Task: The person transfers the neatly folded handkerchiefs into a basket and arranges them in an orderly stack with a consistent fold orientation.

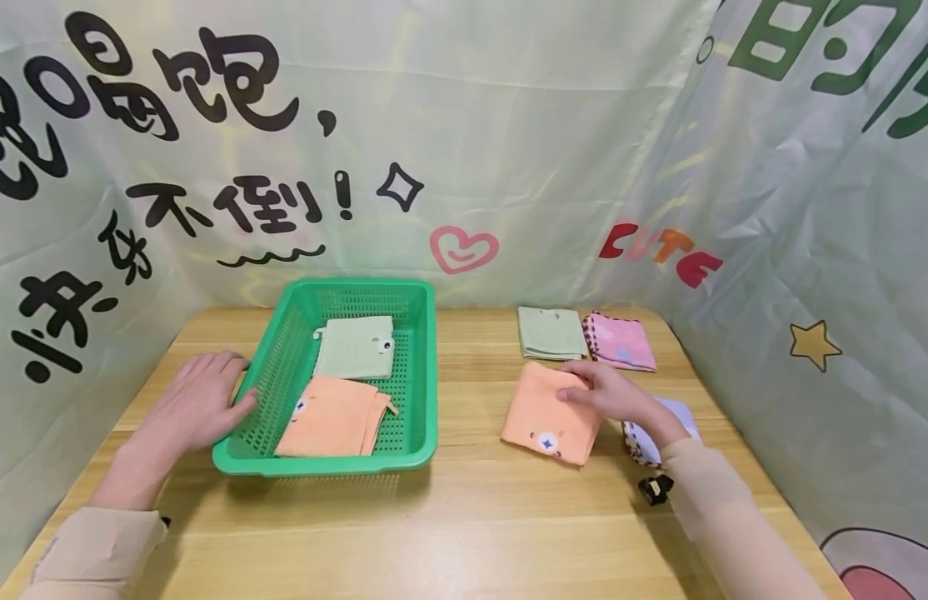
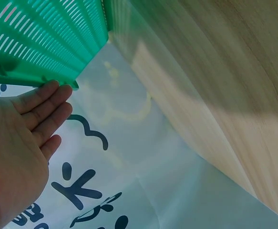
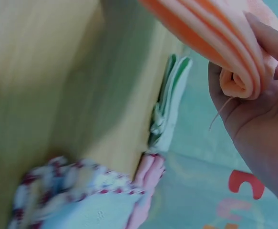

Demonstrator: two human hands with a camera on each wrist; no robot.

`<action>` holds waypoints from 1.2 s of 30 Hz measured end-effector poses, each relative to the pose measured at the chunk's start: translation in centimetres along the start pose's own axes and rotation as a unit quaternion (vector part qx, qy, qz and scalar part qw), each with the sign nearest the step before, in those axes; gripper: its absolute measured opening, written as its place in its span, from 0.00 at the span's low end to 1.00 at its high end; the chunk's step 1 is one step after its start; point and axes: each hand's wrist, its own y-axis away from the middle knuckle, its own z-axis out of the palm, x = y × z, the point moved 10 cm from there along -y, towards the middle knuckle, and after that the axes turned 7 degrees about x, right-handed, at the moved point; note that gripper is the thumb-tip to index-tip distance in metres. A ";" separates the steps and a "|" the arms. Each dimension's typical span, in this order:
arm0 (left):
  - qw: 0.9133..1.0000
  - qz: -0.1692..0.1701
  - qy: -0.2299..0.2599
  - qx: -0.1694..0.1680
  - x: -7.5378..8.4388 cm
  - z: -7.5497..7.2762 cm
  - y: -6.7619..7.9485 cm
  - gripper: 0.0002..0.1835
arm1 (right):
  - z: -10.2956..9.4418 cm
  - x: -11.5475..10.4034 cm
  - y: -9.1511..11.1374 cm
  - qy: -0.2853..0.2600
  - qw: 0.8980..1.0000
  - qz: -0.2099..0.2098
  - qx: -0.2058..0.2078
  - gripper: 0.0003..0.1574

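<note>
My right hand [image 1: 602,392] pinches a folded orange towel [image 1: 550,421] by its upper right edge, thumb on top and fingers underneath. In the right wrist view the orange towel [image 3: 220,38] shows its stacked folds, raised above the table. With fingers fairly straight, my left hand [image 1: 202,400] touches the left rim of a green plastic basket [image 1: 429,375]; the left wrist view shows its fingertips by the basket's rim [image 2: 29,82]. Inside the basket lie a folded pale green towel [image 1: 355,348] and another orange towel [image 1: 332,417] with an embroidered face.
At the table's back right lie a folded pale green towel [image 1: 551,333] and a pink towel [image 1: 621,340]. A lavender towel with a checked edge [image 1: 677,417] sits partly hidden beneath my right forearm. Printed cloth walls [image 1: 554,167] enclose the wooden table [image 1: 464,525].
</note>
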 end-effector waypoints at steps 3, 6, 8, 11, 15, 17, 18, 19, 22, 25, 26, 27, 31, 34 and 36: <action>1.000 0.001 0.000 0.004 -0.1 0.0 0.1 0.27 | 0.0 -1.0 -0.5 -0.018 1.000 0.003 -0.006 0.21; 1.000 0.007 0.000 0.014 -0.1 -0.1 0.1 0.26 | -0.3 -2.2 -1.0 -0.032 0.999 0.010 -0.005 0.21; 1.000 0.011 0.000 0.021 -0.1 -0.2 0.1 0.26 | -0.6 -3.1 -1.4 -0.038 0.999 0.012 -0.002 0.22; 1.000 0.015 0.000 0.027 -0.1 -0.3 0.1 0.25 | -0.9 -4.3 -2.0 -0.049 0.999 0.010 0.002 0.23; 0.999 0.017 -0.001 0.027 0.0 -0.4 0.1 0.25 | -1.2 -5.9 -2.8 -0.059 0.998 -0.001 0.008 0.23; 1.000 0.016 -0.001 0.023 0.0 -0.4 0.1 0.25 | -1.2 -6.8 -3.2 -0.064 0.998 -0.010 0.013 0.23; 1.000 0.015 0.000 0.022 0.0 -0.4 0.1 0.25 | -1.2 -7.2 -3.5 -0.064 0.998 -0.013 0.016 0.23; 1.000 0.014 -0.001 0.020 -0.1 -0.4 0.1 0.25 | -1.2 -7.7 -3.7 -0.067 0.997 -0.015 0.018 0.23; 1.000 0.011 -0.001 0.016 -0.2 -0.3 0.2 0.26 | -1.1 -9.0 -4.7 -0.079 0.996 -0.024 0.022 0.22; 1.000 0.010 -0.002 0.015 -0.3 -0.2 0.2 0.26 | -0.9 -10.1 -5.7 -0.084 0.996 -0.022 0.023 0.22; 1.000 0.010 -0.002 0.015 -0.3 -0.2 0.2 0.26 | -0.8 -10.5 -6.0 -0.087 0.996 -0.022 0.022 0.22; 1.000 0.010 -0.003 0.015 -0.3 -0.2 0.2 0.26 | -0.6 -10.8 -6.3 -0.085 0.996 -0.021 0.023 0.22; 1.000 0.014 -0.004 0.019 -0.2 -0.2 0.1 0.26 | 0.0 -12.3 -7.8 -0.094 0.995 -0.033 0.023 0.22; 1.000 0.016 -0.004 0.018 -0.1 -0.1 0.0 0.26 | 0.7 -13.4 -9.0 -0.106 0.993 -0.044 0.024 0.22; 1.000 0.017 -0.004 0.017 -0.1 -0.1 0.0 0.26 | 1.2 -14.1 -9.9 -0.111 0.992 -0.048 0.024 0.23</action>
